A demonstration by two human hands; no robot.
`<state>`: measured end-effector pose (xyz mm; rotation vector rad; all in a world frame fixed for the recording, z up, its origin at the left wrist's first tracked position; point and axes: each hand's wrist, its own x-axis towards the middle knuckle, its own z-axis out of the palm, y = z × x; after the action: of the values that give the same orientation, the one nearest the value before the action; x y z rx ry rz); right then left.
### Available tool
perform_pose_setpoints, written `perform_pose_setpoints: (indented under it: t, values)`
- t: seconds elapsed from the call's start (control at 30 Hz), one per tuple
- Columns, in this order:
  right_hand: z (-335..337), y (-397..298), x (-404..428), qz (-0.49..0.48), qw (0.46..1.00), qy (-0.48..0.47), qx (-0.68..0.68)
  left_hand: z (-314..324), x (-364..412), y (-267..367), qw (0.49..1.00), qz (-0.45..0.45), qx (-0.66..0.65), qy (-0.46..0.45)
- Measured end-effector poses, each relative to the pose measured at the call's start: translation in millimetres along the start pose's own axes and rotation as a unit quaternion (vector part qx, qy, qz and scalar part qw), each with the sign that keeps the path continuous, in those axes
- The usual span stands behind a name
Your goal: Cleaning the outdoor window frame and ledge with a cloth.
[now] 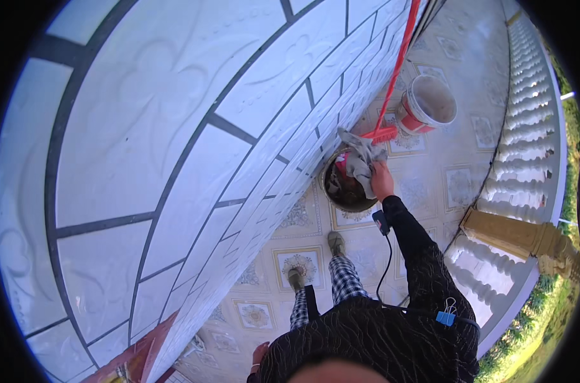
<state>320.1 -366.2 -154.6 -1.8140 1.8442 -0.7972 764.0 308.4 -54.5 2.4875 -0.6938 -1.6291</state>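
Observation:
My right hand (382, 181) grips a crumpled grey cloth (362, 165) at the right rim of a round, dark container (348, 206). Part of the cloth hangs over the container's opening, and its upper end reaches the red broom head (383, 135). Something bright pink and other dark contents show inside; I cannot tell what they are. At the bottom, beside my body, my left hand (260, 354) hangs low, partly hidden, with nothing visible in it.
A white and red bucket (431, 103) stands beyond the container. The broom's red handle (398, 67) leans along the white tiled wall (184, 158). Patterned tiles (297, 263) cover the floor. A white balustrade (524, 163) with a tan post (505, 230) runs along the right.

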Motion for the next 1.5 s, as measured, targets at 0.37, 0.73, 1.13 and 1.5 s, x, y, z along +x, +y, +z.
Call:
perform_pose_setpoints:
  t: [0.37,0.73,1.13,1.5]
  values:
    - [-12,-130,-132,-0.189,0.94,-0.282,0.036,12,-23,17,0.946,-0.082,-0.31,0.04]
    - [-23,-481,-423,-0.228,0.706,-0.613,0.271,-53,-77,-39,0.865,0.337,-0.134,0.346]
    - [29,-631,-668,-0.306,0.565,-0.681,0.351,-169,-246,-122,0.778,0.376,-0.299,0.406]
    - [-19,-762,-518,-0.463,0.758,-0.124,0.443,-256,-237,-296,0.704,0.337,-0.409,0.472]
